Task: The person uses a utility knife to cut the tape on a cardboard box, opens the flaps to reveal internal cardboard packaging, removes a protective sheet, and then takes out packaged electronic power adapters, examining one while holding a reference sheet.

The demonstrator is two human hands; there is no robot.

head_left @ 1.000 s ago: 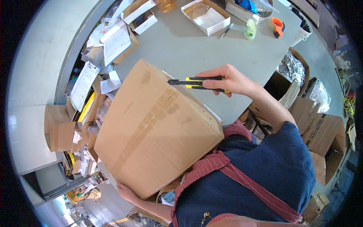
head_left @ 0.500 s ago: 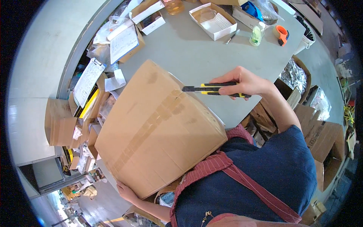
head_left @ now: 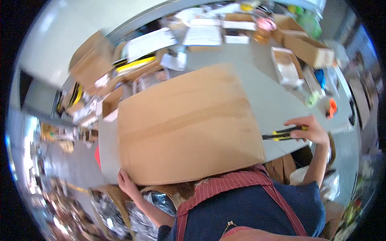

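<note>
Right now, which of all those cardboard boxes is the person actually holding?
The big closed cardboard box sealed with tape, gripped at its lower corner by the left hand. The smaller boxes lie untouched on the table.

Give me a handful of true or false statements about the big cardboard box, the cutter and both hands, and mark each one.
1. The right hand holds a yellow and black utility knife. True.
2. The left hand grips the large cardboard box at its lower left corner. True.
3. The box's flaps stand open. False: its top is shut, with a strip of tape running across it.
4. The knife's tip is at the box's left edge. False: it points at the right edge.
5. The box rests on a grey table. True.
</note>
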